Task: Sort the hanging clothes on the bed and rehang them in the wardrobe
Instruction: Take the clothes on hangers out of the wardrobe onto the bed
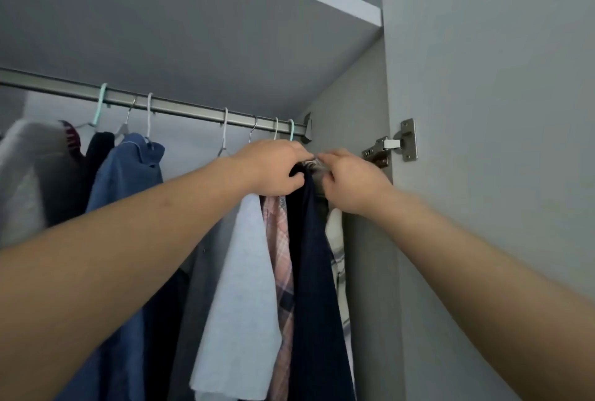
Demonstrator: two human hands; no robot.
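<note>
head view: several garments already hang on the wardrobe rail (180, 110). left hand (273, 167) grips the dark navy garment (317, 272) by its top; right hand (346, 180) pinches beside it. bed unseen, remainder unknown.

We have one head-worn view, looking forward and perhaps slightly upward, close behind both hands (322, 172) gripping beneath the wardrobe rail (180, 109).
</note>
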